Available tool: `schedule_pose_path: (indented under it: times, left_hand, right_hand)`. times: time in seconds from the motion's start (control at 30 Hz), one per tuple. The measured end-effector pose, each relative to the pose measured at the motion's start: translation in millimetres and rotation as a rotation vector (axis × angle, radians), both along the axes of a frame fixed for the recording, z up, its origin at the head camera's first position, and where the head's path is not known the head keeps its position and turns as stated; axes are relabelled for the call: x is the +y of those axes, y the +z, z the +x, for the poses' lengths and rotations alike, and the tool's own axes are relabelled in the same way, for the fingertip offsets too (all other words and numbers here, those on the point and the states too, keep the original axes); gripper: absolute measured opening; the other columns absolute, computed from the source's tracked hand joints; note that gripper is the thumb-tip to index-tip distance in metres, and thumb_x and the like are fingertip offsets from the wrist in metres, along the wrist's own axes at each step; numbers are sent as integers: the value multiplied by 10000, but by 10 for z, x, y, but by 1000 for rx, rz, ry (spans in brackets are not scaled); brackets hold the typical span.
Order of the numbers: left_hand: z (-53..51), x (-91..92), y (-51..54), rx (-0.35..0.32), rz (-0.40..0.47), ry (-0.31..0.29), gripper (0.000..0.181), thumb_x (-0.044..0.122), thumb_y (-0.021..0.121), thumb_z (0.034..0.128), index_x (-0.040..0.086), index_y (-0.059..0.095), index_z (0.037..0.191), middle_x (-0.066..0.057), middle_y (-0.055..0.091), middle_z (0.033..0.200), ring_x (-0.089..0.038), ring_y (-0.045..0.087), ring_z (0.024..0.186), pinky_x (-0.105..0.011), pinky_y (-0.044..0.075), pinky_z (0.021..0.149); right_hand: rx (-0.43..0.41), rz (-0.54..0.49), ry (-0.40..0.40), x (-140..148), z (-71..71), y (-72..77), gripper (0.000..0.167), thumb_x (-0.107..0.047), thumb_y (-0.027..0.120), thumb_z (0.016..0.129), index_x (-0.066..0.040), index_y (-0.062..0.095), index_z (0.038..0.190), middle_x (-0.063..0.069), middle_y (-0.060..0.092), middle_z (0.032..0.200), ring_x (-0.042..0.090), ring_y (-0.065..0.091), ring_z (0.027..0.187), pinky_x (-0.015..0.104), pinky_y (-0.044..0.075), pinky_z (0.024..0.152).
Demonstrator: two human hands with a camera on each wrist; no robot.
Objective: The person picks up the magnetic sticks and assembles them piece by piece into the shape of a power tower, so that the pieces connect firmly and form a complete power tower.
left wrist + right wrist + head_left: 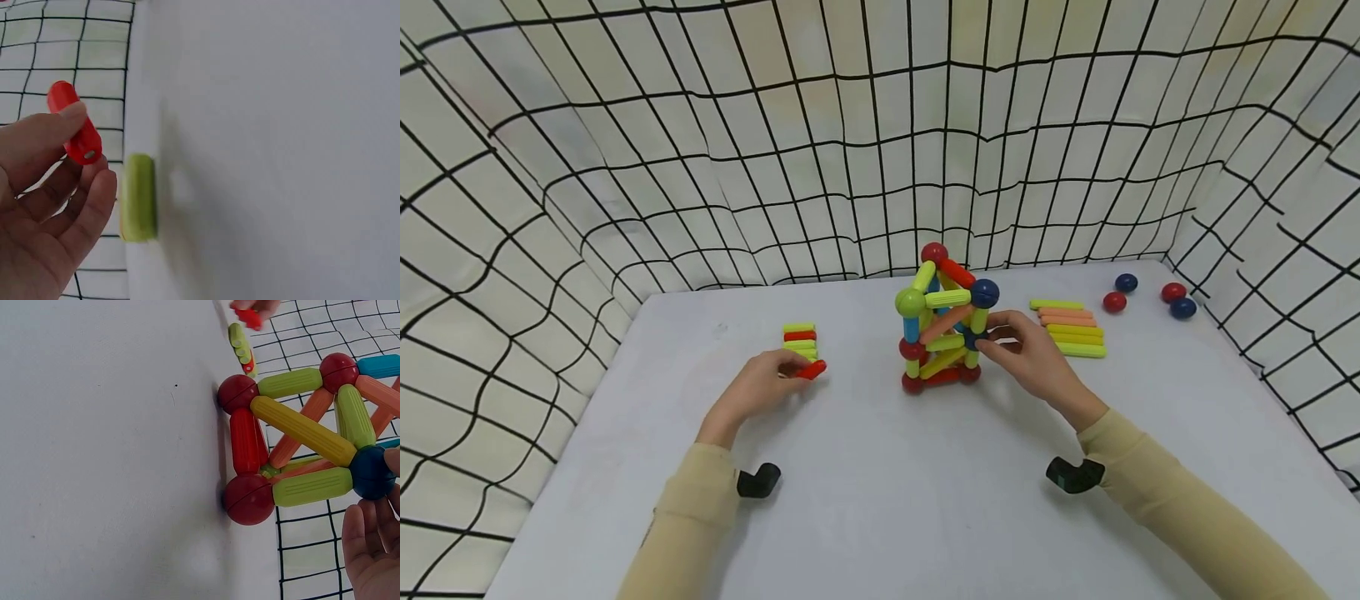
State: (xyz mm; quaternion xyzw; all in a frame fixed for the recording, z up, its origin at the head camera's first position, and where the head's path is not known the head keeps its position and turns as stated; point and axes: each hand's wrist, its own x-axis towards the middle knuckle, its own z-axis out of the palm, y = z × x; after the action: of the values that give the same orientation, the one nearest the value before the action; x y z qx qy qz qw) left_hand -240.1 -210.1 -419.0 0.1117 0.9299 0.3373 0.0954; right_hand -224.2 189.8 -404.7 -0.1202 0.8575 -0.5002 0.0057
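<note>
A: Beige sleeves (688,508) are closest, in front of the tower (947,323). Hands?

B: Left hand (760,387), left of the tower, has thumb and fingertip nearly together, pinching a red stick (812,370). Right hand (1033,354) grips the tower's blue ball (372,472), fingers spread just around it.

A: Further back?

B: Short sticks (800,336) left of the tower, longer sticks (1075,331) right, loose balls (1114,302) past those, net (948,64) behind.

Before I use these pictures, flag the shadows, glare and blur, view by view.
Head view: soft shadows fall on the white table; left wrist view: dim light, the green rod blurrier than the red rod in the left hand; right wrist view: a pale sheen on the table, the rod structure crisp, that red rod beyond it soft.
</note>
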Motion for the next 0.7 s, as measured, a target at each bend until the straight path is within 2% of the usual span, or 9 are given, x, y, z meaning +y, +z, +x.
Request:
schedule_pose_path:
  times: [0.13, 0.3, 0.4, 0.53, 0.7]
  left_hand:
    - [-6, 278, 268, 8, 221, -14, 383, 254, 681, 928, 99, 619, 1273, -58, 639, 1192, -249, 607, 1063, -404, 502, 875]
    - [33, 735, 665, 107, 485, -23, 450, 317, 677, 931, 140, 581, 1333, -23, 630, 1213, -193, 604, 1079, -389, 498, 941]
    - [58, 991, 845, 161, 585, -49, 438, 299, 672, 936, 133, 585, 1332, -15, 637, 1200, -176, 605, 1082, -365, 498, 958]
    - [55, 1225, 957, 193, 622, -89, 407, 249, 659, 948, 108, 590, 1324, -31, 639, 1205, -180, 602, 1088, -348, 491, 965]
    - [17, 1334, 960, 195, 610, -107, 376, 218, 626, 969, 92, 588, 1322, -40, 627, 1216, -177, 591, 1100, -345, 482, 973]
  right_hand:
    - [-1, 0, -2, 1, -3, -1, 387, -197, 640, 961, -26, 524, 1288, 145, 557, 1270, 295, 549, 1162, 464, 470, 1001]
    - [-3, -4, 1, 0, -9, -9, 388, -195, 639, 961, -25, 522, 1289, 146, 554, 1270, 297, 547, 1168, 465, 468, 1003]
    - [-3, -4, 1, 2, -3, -4, 395, -197, 636, 964, -24, 515, 1297, 150, 548, 1276, 302, 542, 1178, 469, 464, 1007]
    - [1, -1, -2, 5, 6, 0, 404, -200, 633, 966, -23, 509, 1307, 155, 543, 1283, 308, 538, 1182, 472, 462, 1008]
    - [-12, -2, -9, 7, -1, -9, 404, -193, 638, 962, -30, 507, 1309, 149, 541, 1285, 301, 537, 1184, 466, 464, 1008]
